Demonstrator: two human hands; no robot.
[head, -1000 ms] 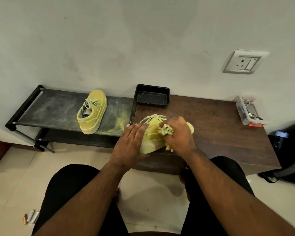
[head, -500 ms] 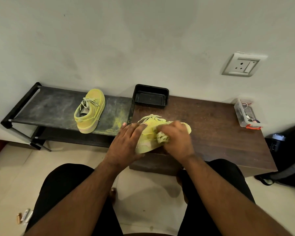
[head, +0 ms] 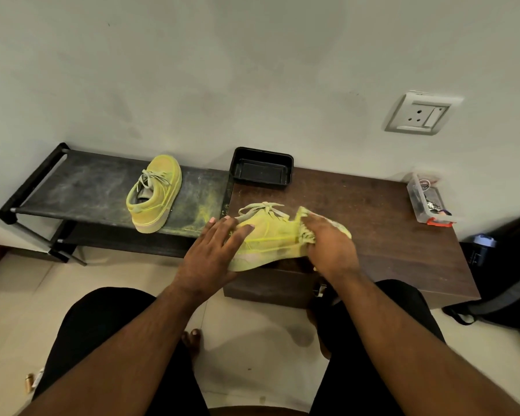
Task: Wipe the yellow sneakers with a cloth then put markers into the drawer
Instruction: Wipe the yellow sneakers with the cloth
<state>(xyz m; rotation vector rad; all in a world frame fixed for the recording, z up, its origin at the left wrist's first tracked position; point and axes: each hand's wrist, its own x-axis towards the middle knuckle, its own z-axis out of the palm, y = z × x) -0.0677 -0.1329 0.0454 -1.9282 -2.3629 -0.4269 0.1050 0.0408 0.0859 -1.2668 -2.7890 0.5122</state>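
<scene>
One yellow sneaker lies at the front edge of the brown wooden cabinet. My left hand rests on its heel end with straight fingers, steadying it. My right hand grips a yellowish frayed cloth against the sneaker's toe end. The second yellow sneaker stands on the dark shoe rack to the left. A drawer front with a metal handle shows below the cabinet top, partly hidden by my right arm. No markers are plainly visible.
A black plastic tray sits at the cabinet's back left. A clear box with small items stands at its right end. A wall socket is above. A dark bag lies on the floor at right. Small items lie on the floor at left.
My right hand has slid the cloth from the middle of the sneaker toward its toe end. My left hand has stayed on the heel end.
</scene>
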